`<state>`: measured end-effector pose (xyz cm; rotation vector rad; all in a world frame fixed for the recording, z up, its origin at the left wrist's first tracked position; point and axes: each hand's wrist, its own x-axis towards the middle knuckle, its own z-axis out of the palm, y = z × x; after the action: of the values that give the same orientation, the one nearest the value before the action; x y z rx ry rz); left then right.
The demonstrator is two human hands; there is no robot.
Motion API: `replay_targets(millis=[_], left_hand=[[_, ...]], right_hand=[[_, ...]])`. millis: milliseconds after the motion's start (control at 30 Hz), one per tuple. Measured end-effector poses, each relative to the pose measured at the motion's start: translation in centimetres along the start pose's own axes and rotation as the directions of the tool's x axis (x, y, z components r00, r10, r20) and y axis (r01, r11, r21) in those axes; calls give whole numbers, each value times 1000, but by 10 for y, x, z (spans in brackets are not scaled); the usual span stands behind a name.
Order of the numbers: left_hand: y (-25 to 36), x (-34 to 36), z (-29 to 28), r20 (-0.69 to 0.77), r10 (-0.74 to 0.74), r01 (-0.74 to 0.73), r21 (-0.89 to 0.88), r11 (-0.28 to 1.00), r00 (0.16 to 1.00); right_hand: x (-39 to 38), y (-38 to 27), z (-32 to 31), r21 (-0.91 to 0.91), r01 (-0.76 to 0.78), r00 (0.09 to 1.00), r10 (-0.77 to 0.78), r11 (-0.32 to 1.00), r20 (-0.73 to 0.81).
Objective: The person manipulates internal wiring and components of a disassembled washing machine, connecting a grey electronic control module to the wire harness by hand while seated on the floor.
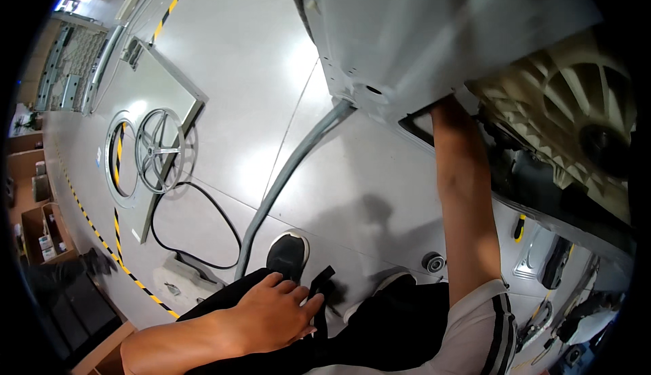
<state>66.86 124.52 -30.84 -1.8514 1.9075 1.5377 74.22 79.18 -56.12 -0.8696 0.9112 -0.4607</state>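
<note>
My right forearm reaches up into the opening of a grey washing machine cabinet; the hand itself is hidden inside. Beside that arm, the ribbed cream plastic tub shows at the machine's exposed side. My left hand lies over my left thigh, its fingers apart and slightly bent, holding nothing I can see. Close to its fingertips is a black strap; whether they touch it I cannot tell. A grey corrugated hose runs from the cabinet's lower corner down toward my left foot.
At left, a spoked metal pulley wheel lies by a panel with a round opening. A black belt and a pale block lie nearby. A round bearing-like part and a yellow-handled tool are on the floor at right.
</note>
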Motion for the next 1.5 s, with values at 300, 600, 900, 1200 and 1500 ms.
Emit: replay_targets(millis=[300, 600, 900, 1200, 1500], left_hand=[[10, 5, -13, -67, 91, -88, 50, 995, 994], [26, 12, -13, -79, 78, -68, 117, 991, 994], [29, 21, -15, -137, 108, -87, 155, 984, 985], [21, 20, -19, -120, 91, -77, 112, 991, 989], [20, 18, -19, -71, 120, -112, 106, 988, 990]], right_hand=[[-37, -4, -31, 446, -96, 994, 65, 890, 84], [-55, 9, -46, 354, -52, 994, 14, 934, 108], [-33, 35, -54, 226, -324, 918, 247, 919, 311], [-2, 48, -58, -73, -232, 970, 237, 970, 60], [-5, 52, -100, 130, -365, 895, 309, 922, 323]])
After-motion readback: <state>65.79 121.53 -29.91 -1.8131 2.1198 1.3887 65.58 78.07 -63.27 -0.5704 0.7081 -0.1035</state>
